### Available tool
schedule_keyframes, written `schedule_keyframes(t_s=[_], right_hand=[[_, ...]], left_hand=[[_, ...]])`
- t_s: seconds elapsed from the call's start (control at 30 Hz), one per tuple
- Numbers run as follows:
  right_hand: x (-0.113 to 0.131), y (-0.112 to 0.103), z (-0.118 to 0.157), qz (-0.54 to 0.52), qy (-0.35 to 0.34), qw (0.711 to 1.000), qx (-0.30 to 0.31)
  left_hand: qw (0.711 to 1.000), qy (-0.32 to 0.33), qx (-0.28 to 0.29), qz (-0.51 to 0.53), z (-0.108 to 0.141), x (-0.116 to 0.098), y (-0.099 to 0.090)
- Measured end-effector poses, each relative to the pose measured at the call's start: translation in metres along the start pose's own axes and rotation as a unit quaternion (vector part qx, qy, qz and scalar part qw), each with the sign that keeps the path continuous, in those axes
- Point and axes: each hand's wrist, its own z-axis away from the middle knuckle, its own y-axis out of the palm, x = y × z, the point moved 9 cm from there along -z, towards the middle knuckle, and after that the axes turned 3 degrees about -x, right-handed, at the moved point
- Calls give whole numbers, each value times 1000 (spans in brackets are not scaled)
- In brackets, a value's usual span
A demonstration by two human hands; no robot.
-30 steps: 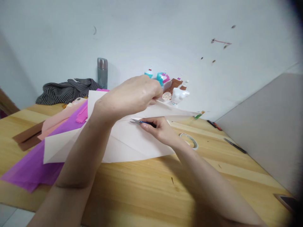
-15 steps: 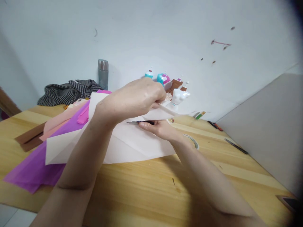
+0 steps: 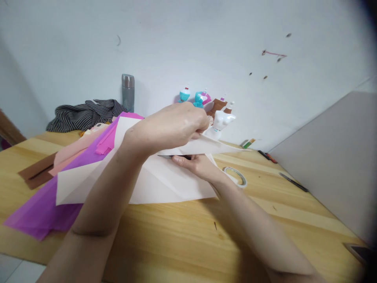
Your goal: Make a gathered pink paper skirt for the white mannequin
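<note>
My left hand (image 3: 185, 122) is closed and pinches the raised edge of a sheet of white paper (image 3: 173, 182). Lower down, my right hand (image 3: 200, 165) is wrapped round scissors (image 3: 166, 156) with a dark handle. Their blade points left beneath the lifted strip of paper; how far the blades are apart I cannot tell. The rest of the sheet lies spread on the table, over purple paper (image 3: 38, 214) and under my left forearm. A white dressed figure (image 3: 221, 120) stands just behind my left hand.
On the wooden table (image 3: 176, 239) lie pink paper (image 3: 106, 142), brown paper (image 3: 35, 173), a tape roll (image 3: 243, 180) and a black-handled blade (image 3: 294, 182). A flask (image 3: 128, 94), striped cloth (image 3: 85, 114) and more small figures (image 3: 184, 95) stand or lie along the wall.
My left hand has shifted slightly right and down with the paper edge. The right hand has moved a little lower, and more of the tape roll shows.
</note>
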Motion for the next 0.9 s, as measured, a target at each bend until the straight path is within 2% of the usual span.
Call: schedule_keyframes(t_s=[0.2, 0.33, 0.63, 0.9], right_hand=[[-8, 11, 4, -24, 56, 997, 54], [-6, 13, 5, -43, 56, 995, 65], [-8, 13, 8, -70, 90, 993, 34], [-14, 12, 8, -55, 105, 992, 43]], left_hand=[[1000, -5, 3, 10, 0, 1, -2], [1000, -2, 1, 8, 1, 2, -3], [1000, -4, 4, 12, 1, 1, -3], [1000, -15, 8, 18, 0, 2, -3]])
